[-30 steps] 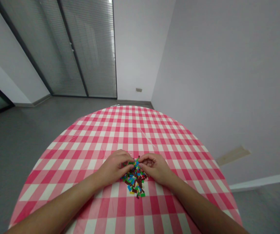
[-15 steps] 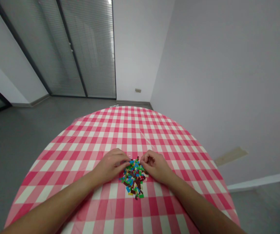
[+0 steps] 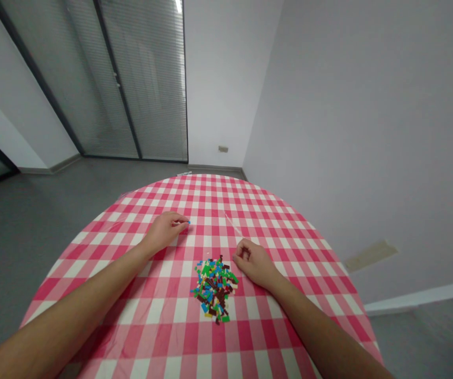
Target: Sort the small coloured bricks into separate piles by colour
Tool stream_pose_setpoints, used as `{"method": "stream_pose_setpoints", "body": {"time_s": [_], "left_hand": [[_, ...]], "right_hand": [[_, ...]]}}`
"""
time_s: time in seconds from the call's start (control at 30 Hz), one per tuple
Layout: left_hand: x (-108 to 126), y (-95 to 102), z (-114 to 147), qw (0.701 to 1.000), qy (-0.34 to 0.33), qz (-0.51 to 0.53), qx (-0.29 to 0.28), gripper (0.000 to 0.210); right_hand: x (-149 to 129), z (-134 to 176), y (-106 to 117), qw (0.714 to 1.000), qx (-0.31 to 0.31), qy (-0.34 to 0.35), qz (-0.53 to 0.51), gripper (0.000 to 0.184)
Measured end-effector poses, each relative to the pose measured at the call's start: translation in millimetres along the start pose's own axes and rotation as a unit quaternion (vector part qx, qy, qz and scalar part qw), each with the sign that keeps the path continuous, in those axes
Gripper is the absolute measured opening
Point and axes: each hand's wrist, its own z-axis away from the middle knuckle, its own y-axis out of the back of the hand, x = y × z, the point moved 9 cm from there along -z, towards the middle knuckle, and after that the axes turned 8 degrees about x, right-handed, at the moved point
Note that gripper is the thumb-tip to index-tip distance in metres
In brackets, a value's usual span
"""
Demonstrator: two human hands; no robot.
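A small heap of mixed toy building bricks (image 3: 215, 289), in green, blue, brown, white and yellow, lies on the checked tablecloth in front of me. Beyond the heap and to its left, my left hand (image 3: 167, 227) pinches a tiny blue brick (image 3: 189, 222) between thumb and fingertips. My right hand (image 3: 254, 262) rests at the heap's upper right edge, its fingers curled in and thumb against the forefinger. Whatever may be between those right fingertips is hidden or too small to make out.
A red and white checked tablecloth (image 3: 210, 197) covers the round table. A grey wall (image 3: 348, 131) rises at the right. Behind the table are a glass partition with blinds (image 3: 147, 95) and a wall socket (image 3: 223, 149).
My left hand has moved away from the heap, forward and to the left, carrying the blue brick. My right hand has shifted slightly right and stays by the heap.
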Motion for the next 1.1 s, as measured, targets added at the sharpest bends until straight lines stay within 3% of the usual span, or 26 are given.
{"method": "stream_pose_setpoints", "body": {"time_s": [0.3, 1.1], "left_hand": [[-13.2, -21.7, -13.2, 0.996, 0.004, -0.081, 0.025, 0.023], [-10.2, -22.8, -11.2, 0.992, -0.008, -0.123, 0.015, 0.024]], "right_hand": [[2.8, 0.1, -1.0, 1.000, -0.007, -0.009, -0.009, 0.010], [5.0, 0.5, -3.0, 1.000, -0.016, -0.023, -0.006, 0.010]]}}
